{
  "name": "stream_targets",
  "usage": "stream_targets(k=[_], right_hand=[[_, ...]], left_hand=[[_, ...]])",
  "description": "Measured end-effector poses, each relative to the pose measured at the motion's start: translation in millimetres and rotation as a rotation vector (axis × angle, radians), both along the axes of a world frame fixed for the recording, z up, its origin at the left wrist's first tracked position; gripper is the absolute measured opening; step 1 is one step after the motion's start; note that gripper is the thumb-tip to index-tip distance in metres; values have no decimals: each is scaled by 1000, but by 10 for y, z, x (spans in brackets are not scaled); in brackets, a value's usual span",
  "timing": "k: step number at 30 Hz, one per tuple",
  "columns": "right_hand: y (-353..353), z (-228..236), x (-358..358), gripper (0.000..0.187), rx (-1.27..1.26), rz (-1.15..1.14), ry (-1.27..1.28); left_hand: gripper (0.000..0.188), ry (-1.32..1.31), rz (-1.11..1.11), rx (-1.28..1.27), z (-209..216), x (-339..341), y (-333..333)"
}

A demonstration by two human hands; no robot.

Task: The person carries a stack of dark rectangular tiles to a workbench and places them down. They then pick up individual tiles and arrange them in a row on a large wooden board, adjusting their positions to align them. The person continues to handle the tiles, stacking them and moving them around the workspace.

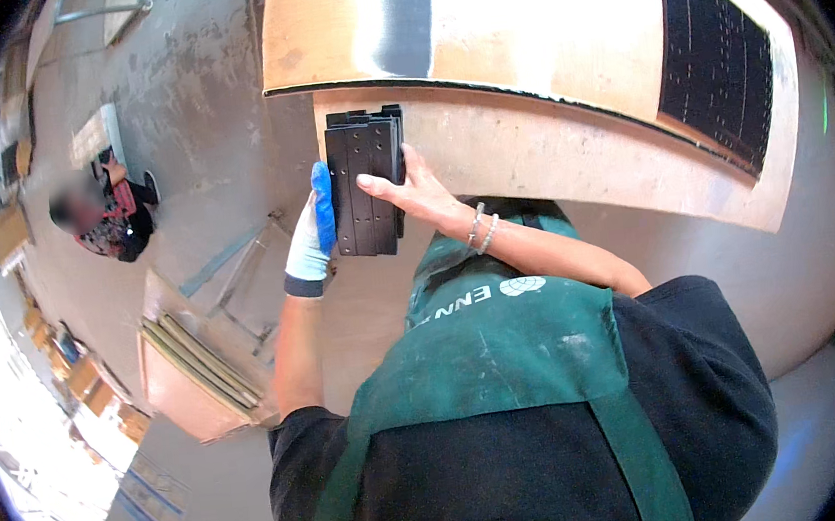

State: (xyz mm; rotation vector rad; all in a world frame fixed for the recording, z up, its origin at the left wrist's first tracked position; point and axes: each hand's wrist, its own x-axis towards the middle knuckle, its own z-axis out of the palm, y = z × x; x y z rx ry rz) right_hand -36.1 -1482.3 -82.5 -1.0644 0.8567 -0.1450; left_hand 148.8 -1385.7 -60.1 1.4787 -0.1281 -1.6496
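Observation:
Between my two hands is a stack of black flat strips with small drilled holes, their far ends slightly uneven. My left hand, in a white glove with blue coating, presses along the stack's left side; most of its fingers are hidden. My bare right hand grips the opposite side, thumb lying on the top face and fingers around the right edge. The stack is over the left end of a lower wooden board, in front of the raised wooden tabletop.
Many black strips lie in rows at the tabletop's right end. A dark band crosses its left part. On the floor at left stands a wooden holder with long boards. Farther left, another person is beside a pale panel.

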Motion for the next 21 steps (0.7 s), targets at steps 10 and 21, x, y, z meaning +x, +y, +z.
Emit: stream_targets(k=[10, 21], right_hand=[[162, 8, -16, 128, 146, -263, 152], [-188, 12, -515, 87, 93, -51, -30]], left_hand=[[63, -213, -6, -40, -44, -364, -139], [59, -134, -130, -108, -153, -183, -190]])
